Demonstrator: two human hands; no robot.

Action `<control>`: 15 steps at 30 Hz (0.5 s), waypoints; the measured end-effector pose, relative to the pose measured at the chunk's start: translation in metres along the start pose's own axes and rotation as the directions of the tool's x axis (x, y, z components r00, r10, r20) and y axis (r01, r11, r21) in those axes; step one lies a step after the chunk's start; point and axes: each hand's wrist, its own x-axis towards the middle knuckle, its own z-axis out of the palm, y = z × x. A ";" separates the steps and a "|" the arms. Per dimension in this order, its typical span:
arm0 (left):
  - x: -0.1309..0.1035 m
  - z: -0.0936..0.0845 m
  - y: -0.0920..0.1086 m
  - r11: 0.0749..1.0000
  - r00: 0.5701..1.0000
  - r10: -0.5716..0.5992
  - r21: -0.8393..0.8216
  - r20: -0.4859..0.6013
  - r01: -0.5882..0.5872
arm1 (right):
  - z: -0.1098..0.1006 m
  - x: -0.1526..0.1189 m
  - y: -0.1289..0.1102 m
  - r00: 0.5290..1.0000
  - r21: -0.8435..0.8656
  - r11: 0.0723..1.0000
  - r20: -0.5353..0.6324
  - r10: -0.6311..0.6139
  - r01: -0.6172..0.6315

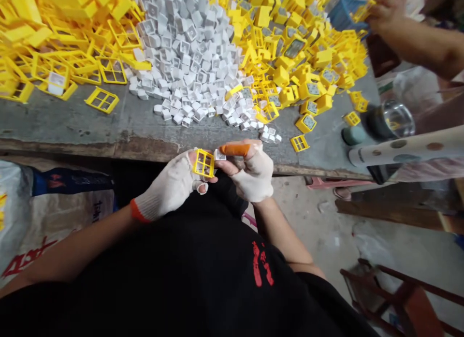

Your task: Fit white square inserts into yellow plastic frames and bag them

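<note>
My left hand (176, 182), in a white knit glove with an orange cuff, is closed on a small yellow plastic frame (204, 163) divided into four openings. Beside it my right hand (252, 170), gloved in white with an orange cover on one finger, pinches a small white plastic cube (220, 155), whose open side shows. Cube and frame are very close together; whether they touch I cannot tell. Both hands are just off the table's front edge. Beyond them lies a heap of white cubes (188, 51).
Yellow frames (68, 61) pile up on the table (141, 129) at the left, yellow blocks with grey faces (290, 51) at the right. A spotted white cylinder (409, 148) and a clear cup (395, 119) stand at right. Another person's hand (387, 10) holds yellow pieces by a blue basket (342, 15).
</note>
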 end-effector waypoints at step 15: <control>-0.002 -0.009 0.000 0.998 0.995 0.048 -0.044 -0.082 -0.052 | -0.029 0.002 0.022 0.989 -0.158 0.987 0.135 0.053 -0.031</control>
